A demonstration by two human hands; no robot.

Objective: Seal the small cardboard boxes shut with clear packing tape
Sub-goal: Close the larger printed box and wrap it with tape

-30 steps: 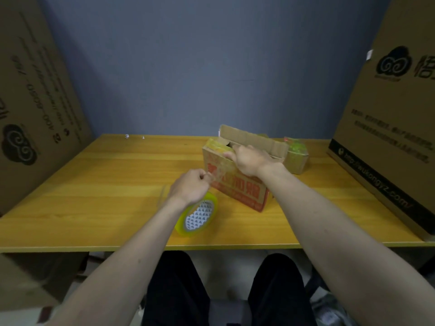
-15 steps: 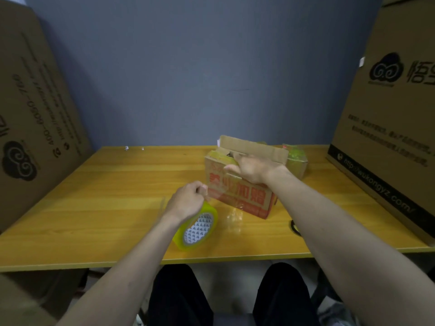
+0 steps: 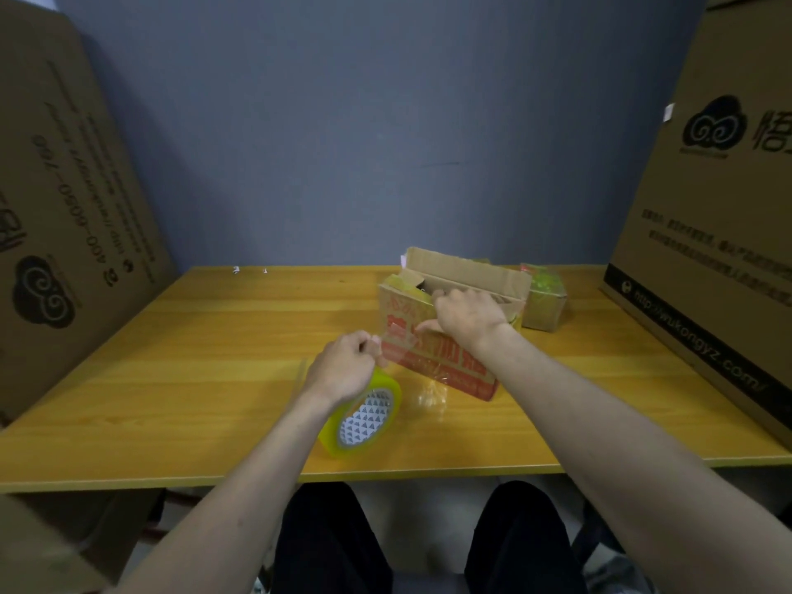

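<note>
A small cardboard box [image 3: 445, 358] with red printed characters on its near face stands on the yellow wooden table [image 3: 193, 379], right of the middle. Its far flap [image 3: 467, 272] stands upright, so the top is not closed. The right hand [image 3: 467, 312] lies on the box's near top edge, fingers curled over the edge and thumb pressed against the printed face.

A strip of clear packing tape [image 3: 411, 358] runs from that face leftward and nearward; it glints over the red print and over the table just in front of the box. The left hand [image 3: 343, 366] is closed in a fist just left of the box's near corner, its fingertips pinching the tape. Directly under that hand the tape roll [image 3: 364, 418] hangs tilted, yellowish on the outside with a white, triangle-patterned core; whether it touches the table cannot be told.

Behind the box on the right, touching or just beside it, sits a second small cardboard box [image 3: 544, 302] with greenish tape across its top. Two tiny white scraps [image 3: 250, 270] lie at the far left of the table. Big cardboard cartons with a cloud logo stand at each side: one at the left [image 3: 64, 207], one at the right [image 3: 720, 207]. A blue-grey wall [image 3: 364, 122] closes the far side. The person's dark-trousered knees [image 3: 325, 542] show below the near table edge.
</note>
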